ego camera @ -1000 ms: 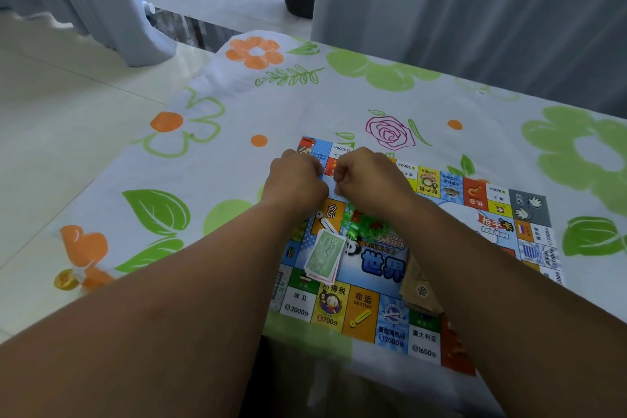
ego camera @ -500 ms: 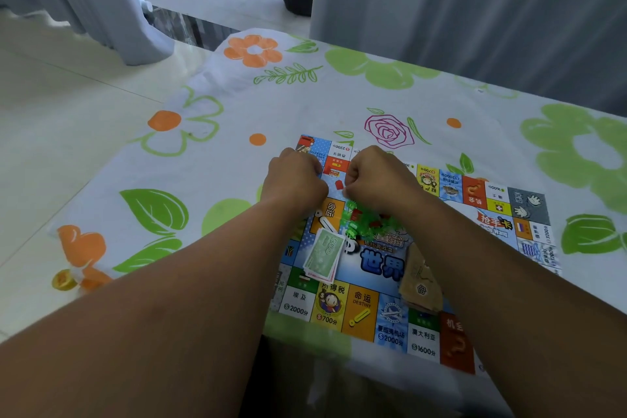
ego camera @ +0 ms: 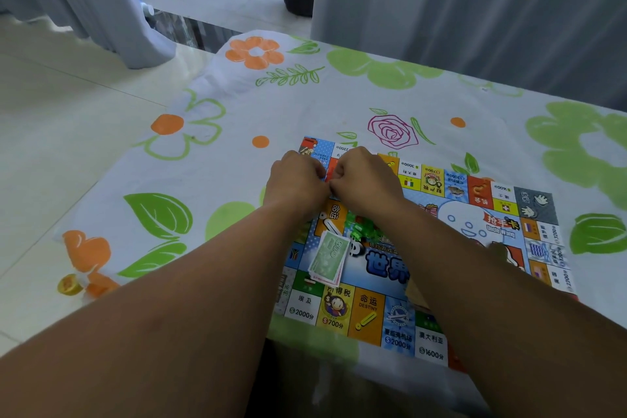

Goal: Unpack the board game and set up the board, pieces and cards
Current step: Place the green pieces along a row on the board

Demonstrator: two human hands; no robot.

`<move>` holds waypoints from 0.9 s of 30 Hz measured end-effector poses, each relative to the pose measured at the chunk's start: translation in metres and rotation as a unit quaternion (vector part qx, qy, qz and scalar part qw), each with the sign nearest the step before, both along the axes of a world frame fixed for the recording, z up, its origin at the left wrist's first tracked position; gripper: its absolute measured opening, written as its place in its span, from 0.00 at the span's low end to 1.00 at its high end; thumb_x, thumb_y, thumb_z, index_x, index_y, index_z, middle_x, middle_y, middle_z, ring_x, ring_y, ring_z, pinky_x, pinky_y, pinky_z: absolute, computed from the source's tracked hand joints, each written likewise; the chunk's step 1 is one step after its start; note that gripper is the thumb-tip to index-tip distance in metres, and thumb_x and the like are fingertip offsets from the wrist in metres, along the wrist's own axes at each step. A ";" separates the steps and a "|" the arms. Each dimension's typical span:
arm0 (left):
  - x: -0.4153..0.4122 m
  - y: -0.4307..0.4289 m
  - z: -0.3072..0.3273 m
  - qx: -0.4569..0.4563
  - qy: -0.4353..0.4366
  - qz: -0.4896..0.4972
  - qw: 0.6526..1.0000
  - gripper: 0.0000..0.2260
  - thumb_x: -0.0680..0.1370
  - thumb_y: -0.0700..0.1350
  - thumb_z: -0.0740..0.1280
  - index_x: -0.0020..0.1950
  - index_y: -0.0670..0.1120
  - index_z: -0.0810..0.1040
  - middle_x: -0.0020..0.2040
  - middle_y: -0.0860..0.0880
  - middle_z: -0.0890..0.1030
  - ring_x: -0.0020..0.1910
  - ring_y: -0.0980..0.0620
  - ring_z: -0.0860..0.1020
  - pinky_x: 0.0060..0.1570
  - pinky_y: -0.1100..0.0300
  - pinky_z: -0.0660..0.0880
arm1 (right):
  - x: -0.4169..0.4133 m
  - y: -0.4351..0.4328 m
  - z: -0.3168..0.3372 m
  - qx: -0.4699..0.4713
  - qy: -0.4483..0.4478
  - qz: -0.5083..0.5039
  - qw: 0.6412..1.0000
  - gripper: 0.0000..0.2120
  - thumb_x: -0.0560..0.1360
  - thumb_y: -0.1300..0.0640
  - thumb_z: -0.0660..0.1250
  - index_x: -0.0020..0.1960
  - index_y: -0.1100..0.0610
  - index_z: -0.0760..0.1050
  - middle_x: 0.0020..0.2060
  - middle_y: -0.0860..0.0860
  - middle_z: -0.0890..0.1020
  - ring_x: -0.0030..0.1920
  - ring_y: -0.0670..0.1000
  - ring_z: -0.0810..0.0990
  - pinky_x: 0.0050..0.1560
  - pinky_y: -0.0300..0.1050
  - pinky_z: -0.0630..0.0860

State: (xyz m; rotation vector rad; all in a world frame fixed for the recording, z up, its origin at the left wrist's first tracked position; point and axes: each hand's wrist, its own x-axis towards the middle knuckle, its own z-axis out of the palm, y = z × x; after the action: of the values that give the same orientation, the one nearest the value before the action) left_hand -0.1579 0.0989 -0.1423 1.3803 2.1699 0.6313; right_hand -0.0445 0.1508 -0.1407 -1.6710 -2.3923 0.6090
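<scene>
As both hands work knuckles-up at the far left corner of the board, log them first. Your left hand (ego camera: 295, 181) and right hand (ego camera: 368, 180) are fisted, with the fingers curled under and the two sets of fingertips meeting between them. What they pinch, if anything, is hidden by the backs of the hands, so I cannot tell whether either hand holds an item.

Just nearer you than the hands, a loose heap of small translucent green plastic pieces (ego camera: 362, 227) lies on the board's middle. Beside it on the left, a short stack of green paper banknotes (ego camera: 329, 256) sits tilted over the board's centre artwork. A tan card stack (ego camera: 416, 295) shows partly under your right forearm.

The flat, brightly printed square game board (ego camera: 481, 210) lies unfolded on the white tablecloth with green leaves and orange flowers (ego camera: 217, 159), near the table's front edge. Grey curtains (ego camera: 475, 10) hang behind the table.

Judgement: board laid out, and money and cards already out. The step in hand looks like opening or separating something small, probably a packet of pieces. The task appears past midway.

The next move calls for freeing the contents over the board so nothing rolls off the cloth. Then sort the green pieces clear of the banknotes. Square the banknote stack and the tan cards on their own places. Keep your forearms lifted, as the right one lies across the cards.
</scene>
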 end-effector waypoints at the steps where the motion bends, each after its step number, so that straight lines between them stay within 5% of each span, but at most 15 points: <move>1: 0.000 0.000 0.000 0.000 0.000 -0.001 1.000 0.12 0.75 0.42 0.69 0.58 0.47 0.84 0.63 0.43 0.78 0.63 0.42 0.75 0.61 0.46 0.77 | 0.000 0.000 0.000 0.002 0.001 -0.001 1.000 0.05 0.72 0.56 0.70 0.44 0.58 0.79 0.38 0.54 0.81 0.40 0.57 0.80 0.39 0.47 0.77; 19: -0.002 0.003 -0.003 0.007 0.008 0.011 1.000 0.09 0.76 0.42 0.71 0.55 0.46 0.85 0.60 0.44 0.80 0.59 0.44 0.77 0.57 0.47 0.79 | 0.033 0.016 0.026 -0.015 0.047 -0.042 0.998 0.06 0.73 0.60 0.70 0.38 0.57 0.81 0.37 0.53 0.84 0.40 0.55 0.83 0.46 0.54 0.82; 27: 0.002 0.006 -0.006 0.011 0.018 0.026 0.999 0.05 0.76 0.45 0.72 0.48 0.46 0.86 0.53 0.45 0.82 0.53 0.45 0.80 0.52 0.48 0.81 | 0.071 0.016 0.048 -0.134 0.049 0.011 0.990 0.08 0.70 0.69 0.75 0.43 0.57 0.83 0.39 0.52 0.83 0.46 0.55 0.83 0.53 0.55 0.81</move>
State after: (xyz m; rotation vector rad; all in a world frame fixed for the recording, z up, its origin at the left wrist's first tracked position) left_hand -0.1555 0.1048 -0.1485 1.3603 2.2404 0.6555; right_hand 0.0270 0.1668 -0.0924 -1.6685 -2.3454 1.0307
